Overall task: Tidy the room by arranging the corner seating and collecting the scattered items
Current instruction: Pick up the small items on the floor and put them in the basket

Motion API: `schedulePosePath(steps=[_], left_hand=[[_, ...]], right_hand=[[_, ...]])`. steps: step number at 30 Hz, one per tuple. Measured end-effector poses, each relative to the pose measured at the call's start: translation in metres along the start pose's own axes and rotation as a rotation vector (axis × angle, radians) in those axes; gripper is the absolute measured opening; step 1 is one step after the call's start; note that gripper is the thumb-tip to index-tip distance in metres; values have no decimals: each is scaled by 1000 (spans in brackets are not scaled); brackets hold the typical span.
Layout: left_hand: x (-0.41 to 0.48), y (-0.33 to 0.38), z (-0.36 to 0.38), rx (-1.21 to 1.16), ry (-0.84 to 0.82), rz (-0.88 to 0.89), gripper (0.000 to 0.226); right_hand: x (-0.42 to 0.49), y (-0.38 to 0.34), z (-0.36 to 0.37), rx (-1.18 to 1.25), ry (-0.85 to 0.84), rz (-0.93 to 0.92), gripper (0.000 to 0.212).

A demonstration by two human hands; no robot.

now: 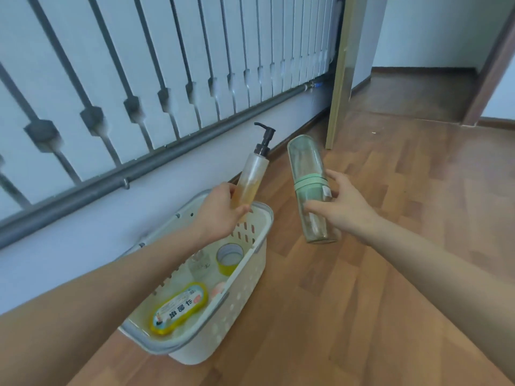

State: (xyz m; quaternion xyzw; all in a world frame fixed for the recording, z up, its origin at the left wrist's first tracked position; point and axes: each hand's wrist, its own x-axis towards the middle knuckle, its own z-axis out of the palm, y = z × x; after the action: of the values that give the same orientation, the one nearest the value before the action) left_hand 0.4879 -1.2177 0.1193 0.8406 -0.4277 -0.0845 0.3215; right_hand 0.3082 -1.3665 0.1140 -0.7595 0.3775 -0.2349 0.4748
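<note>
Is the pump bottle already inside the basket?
No, the left hand holds the pump bottle in the air over the far end of the basket, not yet set in.

Place: a room in a home is showing here.
Floor: wood-look laminate floor (pixel 390 190) is running to a brown skirting board (pixel 423 69).
Wall: a long white radiator (pixel 167 65) is hanging above a grey pipe (pixel 167 160).
Belongings: a plastic basket (pixel 231 324) is holding toiletries (pixel 179 309).

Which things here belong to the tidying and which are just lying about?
Tidying: pump bottle in left hand; green case in right hand; white basket, holding yellow container and tape roll.
Just there: radiator, grey pipe, door.
</note>
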Motion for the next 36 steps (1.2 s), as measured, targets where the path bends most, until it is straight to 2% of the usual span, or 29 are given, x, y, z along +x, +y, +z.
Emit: schedulePosePath(steps=[7, 13, 17, 20, 21, 27, 29, 32, 34, 36], left_hand=[[-15, -61, -23, -105, 101, -158, 43], [-36, -112, -26, -126, 79, -304, 46], [-46, -136, -32, -111, 48, -350, 35], [-51, -151, -35, -100, 38, -373, 38], [-52, -155, -34, -99, 34, -385, 42], [-52, -181, -23, -106, -22, -410, 64], [-49, -185, -20, -95, -29, -406, 58], [-44, -186, -18, -80, -47, -445, 29], [-39, -188, -15, -31, -93, -478, 23], [-37, -190, -9, 34, -141, -487, 30]], right_hand=[[3, -43, 54, -48, -167, -52, 90], [7, -51, 107, -71, -276, -28, 83], [10, -48, 136, -94, -328, 8, 78], [12, -48, 155, -134, -380, 42, 51], [14, -46, 160, -146, -391, 50, 47], [19, -37, 183, -173, -422, 109, 65], [22, -35, 188, -171, -449, 126, 59], [26, -36, 197, -143, -472, 171, 40], [28, -36, 203, -184, -492, 205, 53], [29, -35, 210, -231, -503, 233, 58]])
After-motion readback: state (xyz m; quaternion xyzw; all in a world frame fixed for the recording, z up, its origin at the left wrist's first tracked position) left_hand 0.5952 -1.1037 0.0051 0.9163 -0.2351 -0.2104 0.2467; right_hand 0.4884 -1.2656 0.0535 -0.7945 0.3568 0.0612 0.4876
